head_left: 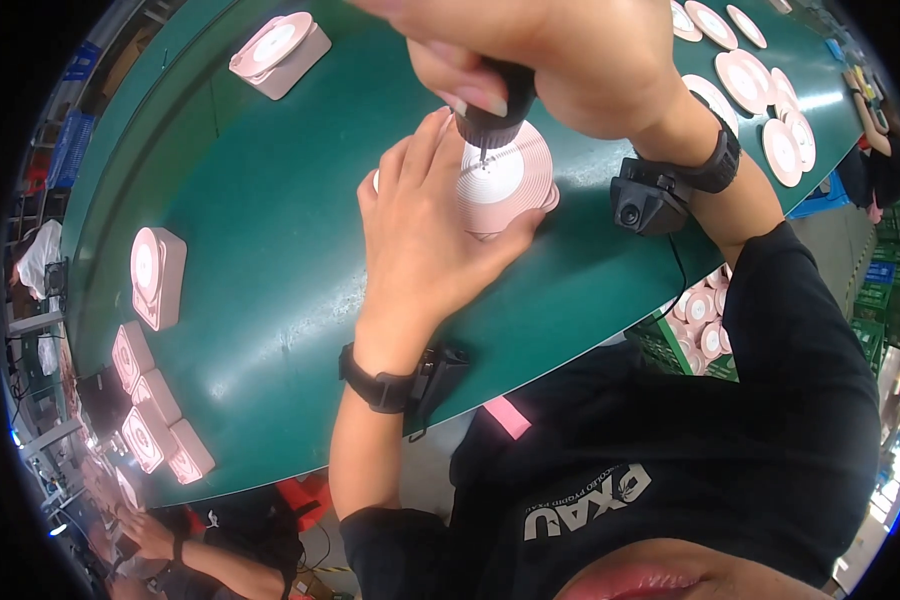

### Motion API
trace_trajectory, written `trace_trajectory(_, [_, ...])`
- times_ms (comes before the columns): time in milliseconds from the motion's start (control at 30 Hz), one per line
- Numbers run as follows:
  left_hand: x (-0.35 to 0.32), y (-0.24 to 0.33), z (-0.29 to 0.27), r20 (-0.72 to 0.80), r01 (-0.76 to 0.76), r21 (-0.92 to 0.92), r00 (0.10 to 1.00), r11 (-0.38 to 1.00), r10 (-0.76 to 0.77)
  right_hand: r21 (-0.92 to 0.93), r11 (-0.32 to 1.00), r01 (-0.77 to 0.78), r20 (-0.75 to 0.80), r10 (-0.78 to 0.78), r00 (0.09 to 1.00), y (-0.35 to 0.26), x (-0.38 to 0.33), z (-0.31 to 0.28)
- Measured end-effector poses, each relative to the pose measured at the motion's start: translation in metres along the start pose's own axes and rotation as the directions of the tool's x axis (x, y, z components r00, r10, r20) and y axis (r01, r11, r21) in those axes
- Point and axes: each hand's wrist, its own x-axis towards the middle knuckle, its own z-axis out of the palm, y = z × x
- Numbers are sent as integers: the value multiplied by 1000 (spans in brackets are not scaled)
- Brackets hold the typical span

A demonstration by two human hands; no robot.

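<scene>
A pink, record-player-shaped device point(525, 175) with a white-centred, grooved disc lies on the green work surface in front of me. My left hand point(415, 220) grips it from the near left side, fingers across the disc and thumb at its right edge. Above it, my right hand point(570, 60) is wrapped round a black power screwdriver point(494, 128). The driver points down, its thin bit at the small holes in the disc's middle. Whether a screw sits under the tip is too small to tell.
One similar pink unit point(282, 52) stands at the far left, another point(158, 278) along the left edge, with several boxy ones point(150, 435) nearer. Loose pink discs point(745, 82) lie at the far right. A green crate point(685, 345) holds more discs. A co-worker's hand point(150, 535) shows lower left.
</scene>
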Motion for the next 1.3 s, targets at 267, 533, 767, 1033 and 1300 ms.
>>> trace_trajectory(267, [0,-1,1,-9,6,-1,1000,1000,-6,-31,999,-14,-45,12,999,6,-1,6])
trace_trajectory(533, [0,-1,3,-48,-15,-16,999,1000,14,-125,992,-33,-63,25,998,8,-1,6])
trace_trajectory(767, [-1,-2,2,-31,-7,-29,1000,1000,6,-289,954,82,88,-59,994,9,6,9])
trace_trajectory(1033, [-2,-2,1,-29,-8,-30,1000,1000,7,-257,962,88,45,-79,996,13,5,12])
trace_trajectory(1300, [-1,-2,0,-19,-1,-37,1000,999,0,-248,968,28,30,-21,999,7,3,14])
